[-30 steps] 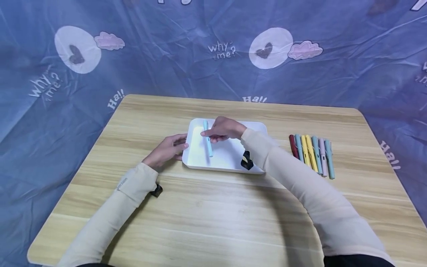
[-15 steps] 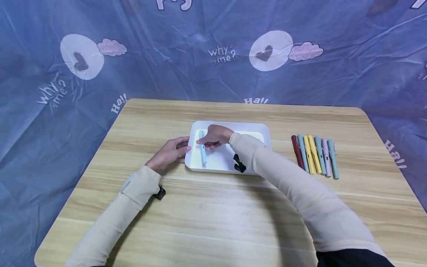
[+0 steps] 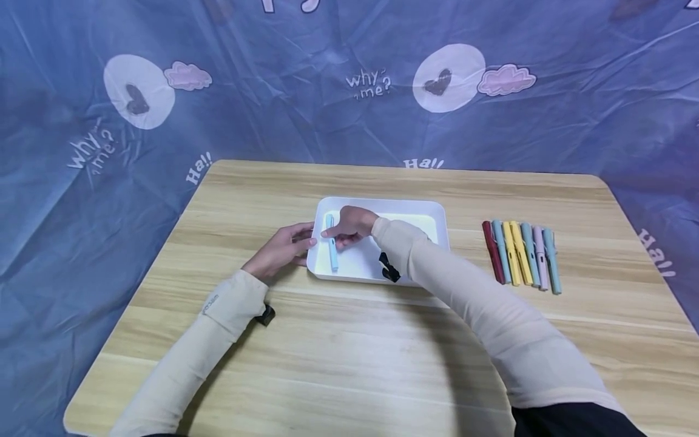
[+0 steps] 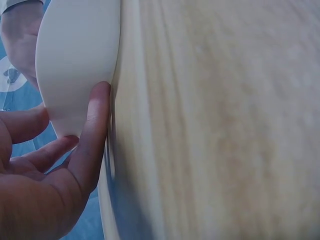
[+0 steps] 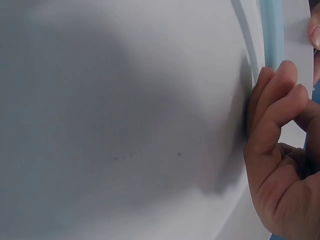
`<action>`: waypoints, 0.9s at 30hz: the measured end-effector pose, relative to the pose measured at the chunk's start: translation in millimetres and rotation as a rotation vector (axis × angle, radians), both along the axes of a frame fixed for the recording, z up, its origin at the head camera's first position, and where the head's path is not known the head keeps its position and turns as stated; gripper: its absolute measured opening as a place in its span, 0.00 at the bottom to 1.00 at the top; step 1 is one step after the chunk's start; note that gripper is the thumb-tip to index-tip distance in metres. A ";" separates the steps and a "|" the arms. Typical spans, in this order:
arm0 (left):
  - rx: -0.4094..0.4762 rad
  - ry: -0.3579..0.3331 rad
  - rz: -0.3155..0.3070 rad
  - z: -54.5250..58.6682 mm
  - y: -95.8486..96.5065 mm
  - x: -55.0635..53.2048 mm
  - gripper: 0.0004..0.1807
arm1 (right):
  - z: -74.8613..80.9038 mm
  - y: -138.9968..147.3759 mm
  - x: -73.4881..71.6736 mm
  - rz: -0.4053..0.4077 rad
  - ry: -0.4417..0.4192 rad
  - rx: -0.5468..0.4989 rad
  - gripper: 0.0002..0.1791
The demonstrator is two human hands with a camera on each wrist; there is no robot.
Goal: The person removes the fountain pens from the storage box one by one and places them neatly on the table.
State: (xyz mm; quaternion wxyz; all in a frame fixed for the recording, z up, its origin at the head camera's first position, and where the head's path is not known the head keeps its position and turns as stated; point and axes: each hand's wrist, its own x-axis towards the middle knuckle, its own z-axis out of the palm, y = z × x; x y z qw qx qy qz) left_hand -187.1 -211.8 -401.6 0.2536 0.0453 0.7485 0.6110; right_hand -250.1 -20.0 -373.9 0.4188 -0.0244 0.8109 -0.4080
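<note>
In the head view a white tray (image 3: 382, 272) lies on the table. My left hand (image 3: 281, 249) is at its left end. The left wrist view shows the thumb at the rim and fingers (image 4: 95, 117) against the outer wall, one low near the tabletop. Inside the tray, near its left wall, is a light blue capped pen (image 3: 334, 258). My right hand (image 3: 352, 227) pinches this pen around its middle, thumb on its left side, other fingers curled on its right. In the right wrist view the fingertips hide part of the pen (image 5: 272, 32).
Right of the tray, several capped pens lie side by side: a dark red pen (image 3: 494, 255), yellow pens (image 3: 511, 252), blue-green pens (image 3: 553, 264) and a lilac pen (image 3: 540, 258). Behind the wooden table (image 3: 349, 352) hangs a blue printed cloth (image 3: 306, 109).
My right hand has moved left with the pen, which now lies closer to the tray's left wall and straighter along it. The left hand stays at the tray. The head view has shifted slightly.
</note>
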 end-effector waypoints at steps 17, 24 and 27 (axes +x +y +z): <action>0.009 -0.001 -0.003 0.3 2.3 -1.0 0.29 | -1.1 3.1 -0.8 0.009 0.045 -0.001 0.18; -0.014 -0.003 0.005 -0.4 2.1 -0.2 0.29 | 1.7 6.6 -0.1 0.024 0.032 -0.014 0.18; -0.016 0.002 -0.002 -0.8 1.1 0.2 0.29 | 5.0 8.5 -0.7 0.021 0.037 -0.036 0.17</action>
